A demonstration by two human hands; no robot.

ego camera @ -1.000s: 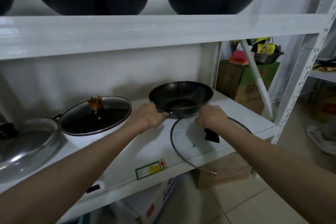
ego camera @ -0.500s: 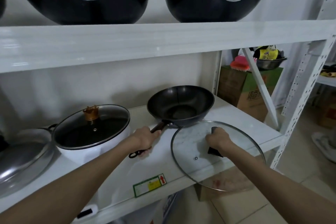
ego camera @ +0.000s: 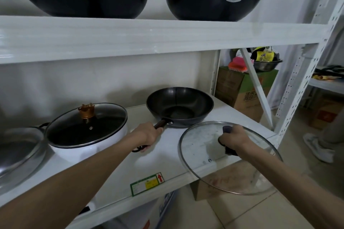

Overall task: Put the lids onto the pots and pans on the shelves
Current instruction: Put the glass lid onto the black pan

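Glass lid (ego camera: 204, 147) with metal rim and dark knob (ego camera: 227, 129): gripped at the knob by right hand (ego camera: 235, 140), fingers clenched around it; held tilted just in front of the black pan, far edge close to the pan's near rim, near edge overhanging the front of the shelf above the tiled floor (ego camera: 242, 210); contact between lid and shelf cannot be told

Black pan (ego camera: 179, 107): uncovered, seated on middle shelf (ego camera: 119, 165) toward its right end; dark brown handle (ego camera: 161, 123) pointing toward the camera and to the left

Left hand (ego camera: 147, 135): closed around the pan handle, near end of the handle with its hanging loop showing below the fist

White pot (ego camera: 87, 147): left of the pan, apart from it, already covered by 1 glass lid with a gold crown-shaped knob (ego camera: 86, 111)

Steel lid (ego camera: 17, 152): at far left edge of the shelf, touching or nearly touching the white pot's side handle; what sits beneath it cannot be told

Upper shelf (ego camera: 149, 37): 2 black woks (ego camera: 83, 0), (ego camera: 214, 3), side by side, each with a riveted metal handle plate facing forward

Green and yellow sticker (ego camera: 147, 184): on the front lip of the middle shelf, marked with 1 red arrow

Cardboard boxes (ego camera: 240, 91): behind the shelf frame at right, with 1 steel bowl (ego camera: 266, 65) on top
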